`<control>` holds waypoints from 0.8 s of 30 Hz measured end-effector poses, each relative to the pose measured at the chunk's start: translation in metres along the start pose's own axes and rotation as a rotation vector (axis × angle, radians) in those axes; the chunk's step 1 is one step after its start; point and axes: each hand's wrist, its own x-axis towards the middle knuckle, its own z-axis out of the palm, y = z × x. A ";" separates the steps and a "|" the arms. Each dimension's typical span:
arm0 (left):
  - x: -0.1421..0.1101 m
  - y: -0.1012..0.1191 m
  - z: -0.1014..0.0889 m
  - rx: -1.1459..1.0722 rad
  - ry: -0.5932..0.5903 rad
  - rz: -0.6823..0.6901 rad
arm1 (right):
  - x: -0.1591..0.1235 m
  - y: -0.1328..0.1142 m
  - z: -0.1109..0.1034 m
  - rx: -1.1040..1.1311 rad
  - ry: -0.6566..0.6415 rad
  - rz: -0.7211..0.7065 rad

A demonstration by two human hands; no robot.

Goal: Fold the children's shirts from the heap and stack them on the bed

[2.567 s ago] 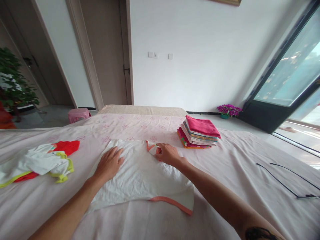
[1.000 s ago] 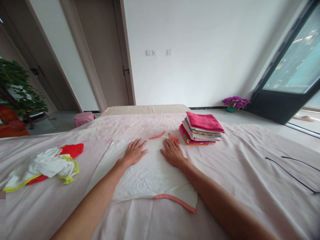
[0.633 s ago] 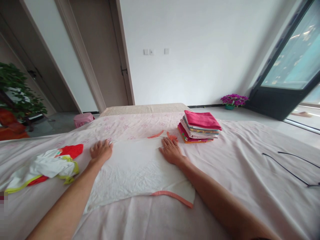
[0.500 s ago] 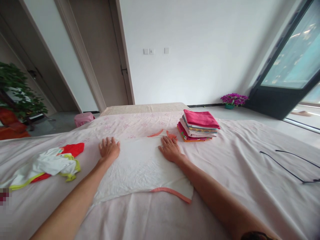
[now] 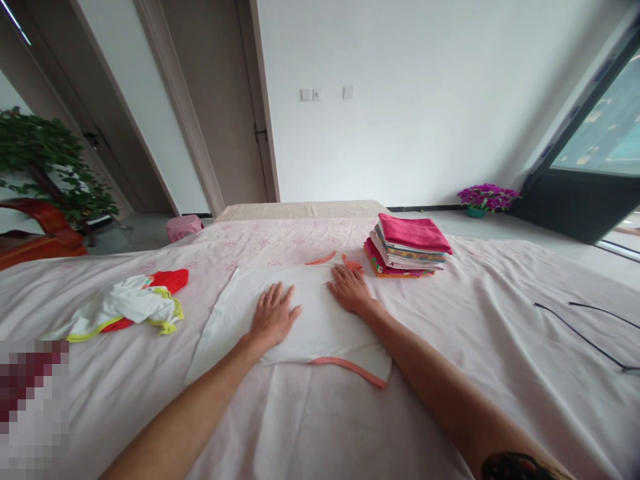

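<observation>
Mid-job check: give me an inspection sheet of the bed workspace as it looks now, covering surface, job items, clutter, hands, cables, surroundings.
Surface: bed sheet, pale pink, wrinkled, covers the whole work area.
Job's things: white garment with orange trim, spread flat in the middle.
Clutter: folded stack beyond the garment on the right; loose clothes pile, white, red and yellow-green, on the left.
Hands: left hand flat, palm down on the garment; right hand flat on its far edge; neither has a grip on anything.
Cables: thin black cable lying on the sheet at far right.
Surroundings: door, pink stool, green plant, purple flower pot, window.
</observation>
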 end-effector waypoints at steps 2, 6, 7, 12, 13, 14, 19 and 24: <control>-0.007 -0.044 0.001 0.056 -0.005 -0.092 | 0.001 0.001 0.000 0.003 -0.006 -0.002; -0.027 -0.121 0.006 0.137 0.024 -0.244 | 0.002 0.001 0.001 0.008 0.001 -0.002; -0.032 -0.134 0.007 0.150 0.030 -0.278 | 0.002 0.001 0.001 0.010 0.003 -0.002; -0.034 -0.142 -0.007 0.237 0.024 -0.401 | 0.001 -0.002 -0.002 0.018 0.009 0.003; -0.031 -0.131 -0.011 0.239 0.032 -0.388 | 0.001 -0.003 -0.002 0.019 0.013 0.001; -0.027 -0.117 -0.016 0.226 0.044 -0.357 | 0.001 -0.003 -0.003 0.020 0.018 -0.003; -0.028 -0.038 -0.018 0.022 0.032 -0.024 | 0.001 -0.001 -0.002 0.026 0.033 -0.006; -0.046 -0.044 -0.001 0.009 0.000 0.125 | 0.001 0.001 -0.002 0.020 0.026 -0.017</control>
